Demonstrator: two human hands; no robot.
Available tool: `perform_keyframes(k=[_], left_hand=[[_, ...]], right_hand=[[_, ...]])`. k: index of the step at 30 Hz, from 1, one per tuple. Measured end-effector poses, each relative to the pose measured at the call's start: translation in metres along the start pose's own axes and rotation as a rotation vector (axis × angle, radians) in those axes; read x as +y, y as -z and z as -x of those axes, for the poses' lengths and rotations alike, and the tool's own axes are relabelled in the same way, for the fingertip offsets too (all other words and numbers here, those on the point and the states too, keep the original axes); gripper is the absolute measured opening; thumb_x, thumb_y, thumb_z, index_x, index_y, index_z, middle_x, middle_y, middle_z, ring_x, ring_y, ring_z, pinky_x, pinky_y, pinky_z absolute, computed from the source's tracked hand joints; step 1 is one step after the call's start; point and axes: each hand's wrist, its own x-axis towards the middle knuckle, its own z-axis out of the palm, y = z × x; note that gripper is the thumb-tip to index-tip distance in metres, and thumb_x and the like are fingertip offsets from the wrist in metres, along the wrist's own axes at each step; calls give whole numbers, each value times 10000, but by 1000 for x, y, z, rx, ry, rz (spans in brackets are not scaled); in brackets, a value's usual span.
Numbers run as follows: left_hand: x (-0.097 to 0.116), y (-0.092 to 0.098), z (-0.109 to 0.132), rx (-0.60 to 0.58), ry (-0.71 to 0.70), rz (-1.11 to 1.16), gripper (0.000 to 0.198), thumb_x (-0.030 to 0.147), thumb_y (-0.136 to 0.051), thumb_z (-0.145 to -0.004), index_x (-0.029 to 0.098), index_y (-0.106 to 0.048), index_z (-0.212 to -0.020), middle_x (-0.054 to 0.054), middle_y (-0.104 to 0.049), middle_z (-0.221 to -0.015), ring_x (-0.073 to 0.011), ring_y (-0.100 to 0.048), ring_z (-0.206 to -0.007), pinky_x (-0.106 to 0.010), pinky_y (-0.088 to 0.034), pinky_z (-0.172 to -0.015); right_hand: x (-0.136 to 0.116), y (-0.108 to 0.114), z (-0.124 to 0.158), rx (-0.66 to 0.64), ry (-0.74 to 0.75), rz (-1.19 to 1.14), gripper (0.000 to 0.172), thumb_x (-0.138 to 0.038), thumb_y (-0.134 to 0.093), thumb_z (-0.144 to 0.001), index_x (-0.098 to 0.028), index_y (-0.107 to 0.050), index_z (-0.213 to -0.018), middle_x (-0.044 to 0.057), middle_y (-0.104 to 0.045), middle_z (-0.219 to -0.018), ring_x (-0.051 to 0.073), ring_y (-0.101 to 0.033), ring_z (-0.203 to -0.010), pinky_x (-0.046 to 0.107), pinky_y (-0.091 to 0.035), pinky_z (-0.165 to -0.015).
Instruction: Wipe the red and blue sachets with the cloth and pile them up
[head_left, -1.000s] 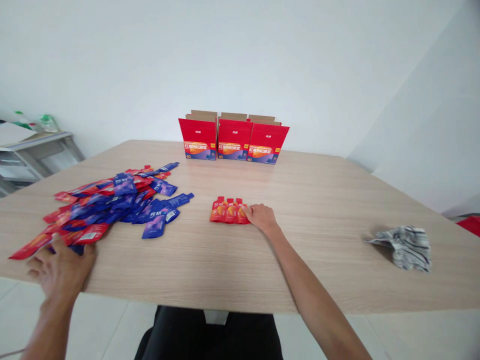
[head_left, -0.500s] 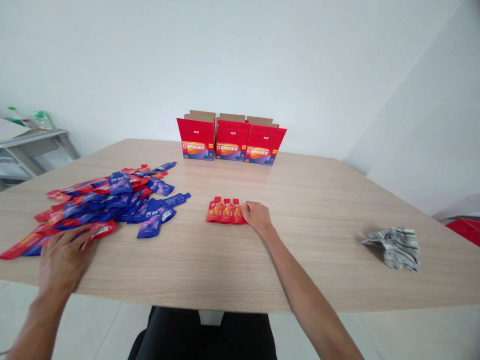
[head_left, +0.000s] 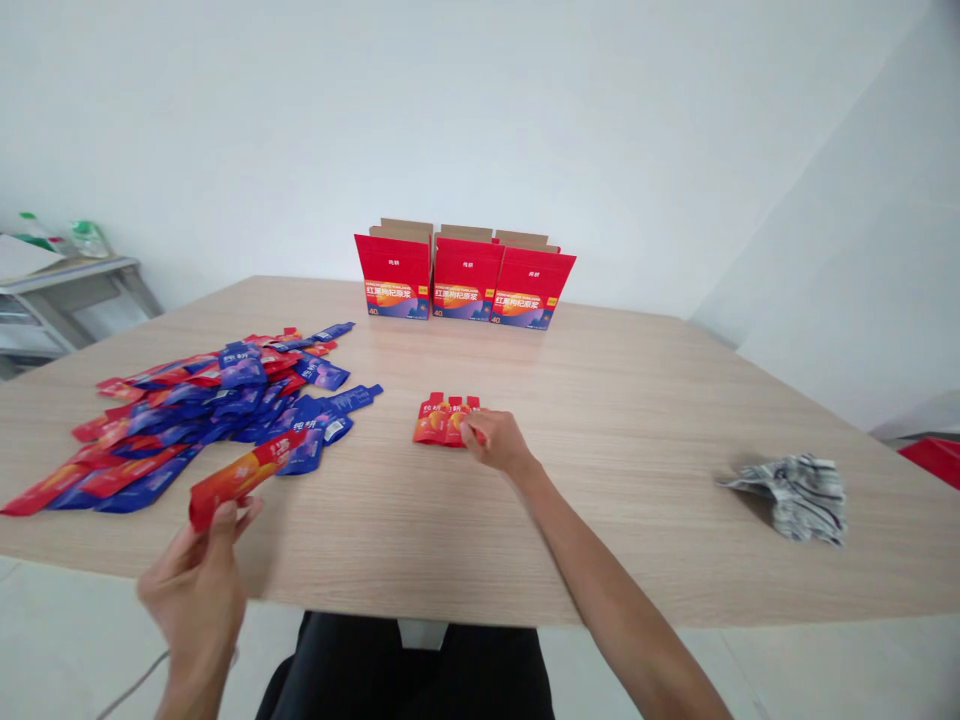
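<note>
Pinched in my left hand [head_left: 201, 585] is a red pouch [head_left: 244, 476], raised above the table in front of a heap of red and blue pouches [head_left: 240, 400]. My right hand [head_left: 496, 440] is closed at the right end of a short row of red pouches [head_left: 432, 421] lying side by side at mid-table. Its fingers cover part of the rightmost pouch, and whether they grip it is hidden. The row's spouts point toward the back of the table.
Three open red boxes [head_left: 463, 285] stand side by side at the back of the wooden table [head_left: 600, 400]. A crumpled striped cloth [head_left: 806, 500] lies at the right. Beyond the table's left side is a grey side stand [head_left: 67, 275] with items on it.
My left hand has lifted a red pouch from the heap's near edge and moved right with it. My right hand has shifted slightly left, over the rightmost pouch of the row.
</note>
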Motion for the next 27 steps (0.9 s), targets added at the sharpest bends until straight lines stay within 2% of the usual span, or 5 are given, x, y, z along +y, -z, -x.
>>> perform_keyframes(k=[3, 9, 15, 21, 27], left_hand=[[1, -34, 24, -79, 299, 370, 209, 372, -773, -731, 203, -688, -820, 12, -709, -857, -141, -682, -791, -337, -588, -927], [2, -82, 74, -307, 524, 450, 207, 366, -758, -759, 203, -698, -873, -32, -738, -927, -140, -711, -863, -265, -606, -867], [11, -90, 87, -570, 372, 295, 386, 459, -794, -705, 161, -718, -937, -101, -753, -946, -243, -723, -876, -341, -644, -669], [22, -87, 79, -765, 221, 62, 470, 596, -694, -757, 126, -692, -761, -92, -717, -674, -191, -646, -520, -308, -571, -430], [24, -91, 86, -843, 251, 86, 479, 582, -645, -803, 116, -683, -697, -122, -738, -730, -188, -641, -552, -301, -560, -438]], right_hand=[[-23, -10, -1, -99, 142, -296, 346, -375, -425, -994, -171, -622, -794, 24, -622, -753, 112, -498, -636, 215, -346, -643], [-61, -44, -1, -188, 52, -850, 482, -632, -506, -920, -174, -642, -977, 32, -650, -922, 91, -471, -639, 196, -361, -569], [-64, -57, -1, -44, -167, -1142, 519, -667, -560, -857, -185, -506, -674, -49, -462, -571, 69, -403, -502, 208, -326, -494], [-54, -55, -3, -74, -202, -1250, 492, -648, -629, -804, -189, -501, -682, -60, -468, -544, 57, -387, -438, 208, -300, -423], [-53, -50, -6, -55, -218, -1291, 508, -667, -647, -786, -196, -489, -677, -64, -466, -518, 61, -383, -416, 208, -300, -391]])
